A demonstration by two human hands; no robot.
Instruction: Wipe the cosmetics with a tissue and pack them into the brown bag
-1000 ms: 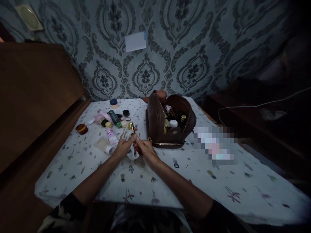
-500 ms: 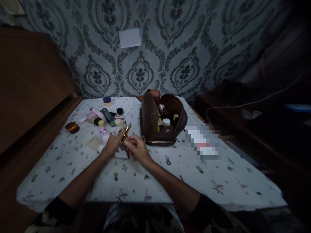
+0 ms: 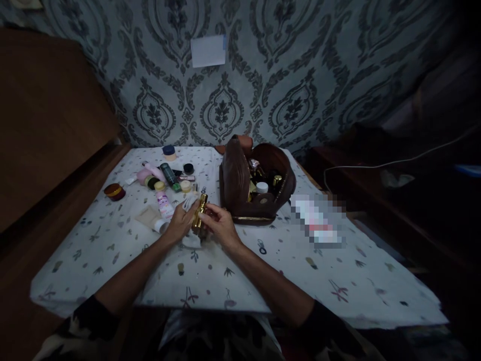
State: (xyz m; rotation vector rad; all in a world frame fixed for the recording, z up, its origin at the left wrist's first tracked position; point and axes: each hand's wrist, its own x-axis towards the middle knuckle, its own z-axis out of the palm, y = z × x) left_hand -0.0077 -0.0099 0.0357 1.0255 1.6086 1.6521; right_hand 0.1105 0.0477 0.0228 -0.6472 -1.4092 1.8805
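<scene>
My left hand (image 3: pixel 181 220) is closed around a shiny gold cosmetic tube (image 3: pixel 202 204), with a crumpled white cloth (image 3: pixel 192 240) bunched against it. From the other side, the fingers of my right hand (image 3: pixel 222 226) pinch the same tube, which stands nearly upright between the hands. Its lower end is partly hidden by fingers and cloth. Just left of my left hand lie a beige squeeze tube (image 3: pixel 149 219) with a white cap and a pink and purple tube (image 3: pixel 164 204). An open brown leather bag (image 3: pixel 235 185) with several cosmetics inside sits beyond my right hand.
Behind the hands lie a dark green bottle (image 3: pixel 169 175), a pink bottle (image 3: pixel 154 170) and several small jars. An amber jar (image 3: pixel 114 191) stands at the left, a blue-lidded jar (image 3: pixel 169 153) at the back. A pixelated item (image 3: pixel 317 220) lies right of the bag.
The gold tube has turned from a slant to nearly upright. My right hand's fingers have moved up along it. The whole view has shifted slightly.
</scene>
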